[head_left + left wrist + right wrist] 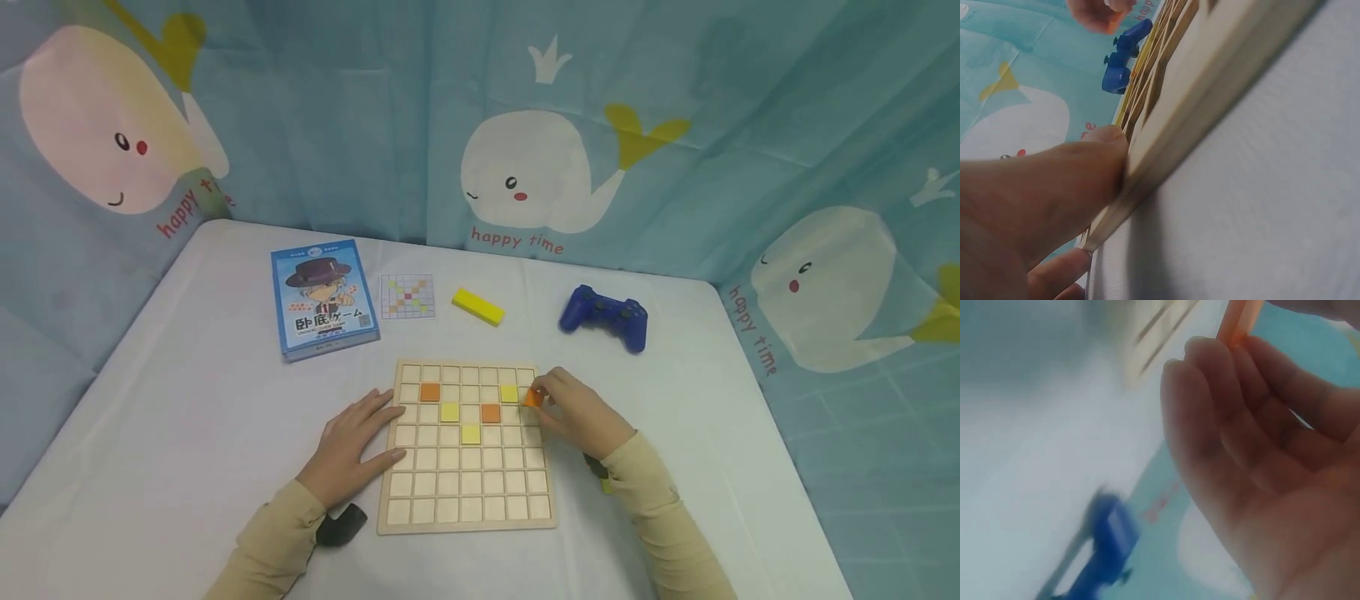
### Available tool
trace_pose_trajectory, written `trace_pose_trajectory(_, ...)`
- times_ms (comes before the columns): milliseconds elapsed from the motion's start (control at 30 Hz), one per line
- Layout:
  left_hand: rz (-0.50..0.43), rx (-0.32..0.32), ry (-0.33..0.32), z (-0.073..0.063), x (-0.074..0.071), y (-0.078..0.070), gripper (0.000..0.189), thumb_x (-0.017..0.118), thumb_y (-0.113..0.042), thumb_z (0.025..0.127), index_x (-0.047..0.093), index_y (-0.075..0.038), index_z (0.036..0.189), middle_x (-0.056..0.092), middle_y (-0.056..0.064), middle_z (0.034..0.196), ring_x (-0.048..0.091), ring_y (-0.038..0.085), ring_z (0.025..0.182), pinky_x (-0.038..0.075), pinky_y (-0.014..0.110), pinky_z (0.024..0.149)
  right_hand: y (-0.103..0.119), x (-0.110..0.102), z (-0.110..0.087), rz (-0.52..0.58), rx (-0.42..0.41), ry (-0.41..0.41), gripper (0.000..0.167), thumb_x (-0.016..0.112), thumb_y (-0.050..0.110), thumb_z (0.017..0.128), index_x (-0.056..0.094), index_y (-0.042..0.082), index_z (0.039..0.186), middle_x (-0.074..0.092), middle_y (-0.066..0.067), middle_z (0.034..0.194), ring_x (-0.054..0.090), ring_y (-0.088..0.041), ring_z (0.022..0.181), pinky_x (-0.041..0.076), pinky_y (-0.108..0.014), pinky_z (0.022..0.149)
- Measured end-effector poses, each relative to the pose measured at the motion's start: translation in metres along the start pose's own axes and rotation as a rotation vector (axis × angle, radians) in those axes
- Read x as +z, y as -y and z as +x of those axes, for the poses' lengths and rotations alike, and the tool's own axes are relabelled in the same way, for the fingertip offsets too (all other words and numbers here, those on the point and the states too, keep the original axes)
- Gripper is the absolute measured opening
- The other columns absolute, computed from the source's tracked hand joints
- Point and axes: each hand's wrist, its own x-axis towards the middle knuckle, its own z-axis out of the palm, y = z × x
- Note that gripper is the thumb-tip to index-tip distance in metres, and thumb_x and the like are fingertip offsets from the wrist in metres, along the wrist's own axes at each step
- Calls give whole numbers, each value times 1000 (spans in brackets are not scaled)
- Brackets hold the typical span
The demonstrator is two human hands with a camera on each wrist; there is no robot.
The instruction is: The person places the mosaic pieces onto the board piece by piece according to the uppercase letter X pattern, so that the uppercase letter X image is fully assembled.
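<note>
A wooden grid board (460,528) lies on the white table. On it are two orange tiles, one near the upper left (430,392), and several other cells hold yellow tiles such as the lowest one (471,434). My left hand (350,446) rests along the board's left edge, its fingers spread and the thumb touching the frame. Over the board's upper right side, my right hand (581,408) pinches an orange square tile (533,397) between thumb and fingers. The right wrist view shows this tile (1239,322) at the fingertips.
Behind the board stand a blue game box (326,300), a small printed grid card (408,297) and a yellow bar (477,307). A blue game controller (604,317) lies at the back right. Something yellow-green (607,485) shows partly beneath my right forearm.
</note>
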Motion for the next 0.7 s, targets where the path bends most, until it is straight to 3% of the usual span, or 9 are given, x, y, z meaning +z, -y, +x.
trace_pose_trajectory(133,-3,-4,2,0,0,0,55,69,-34,85,54,-12,133,41,12,148,30,36,139,23,62,107,22,4,7,-26,-107,2,27,72,6,83,56,1,105,59,-6,95,61,-15,83,55,-22,72)
trace_pose_trajectory(300,-6,-23,16,0,-1,0,56,69,-35,86,54,-13,134,40,11,149,28,35,141,23,61,108,44,12,15,-24,-177,32,22,72,7,83,57,2,97,59,-6,93,58,-14,82,53,-21,72)
trace_pose_trajectory(467,-5,-24,24,1,-1,1,56,68,-35,86,53,-12,135,39,11,150,27,35,141,22,60,109,60,25,19,-57,-214,88,12,70,11,84,62,7,92,60,-1,92,56,-9,80,50,-16,71)
trace_pose_trajectory(700,-1,-16,24,1,0,1,56,68,-35,86,53,-12,135,40,11,150,28,35,141,22,59,109,76,38,19,-103,-228,123,13,68,18,89,64,11,99,61,3,95,59,-7,84,51,-15,75)
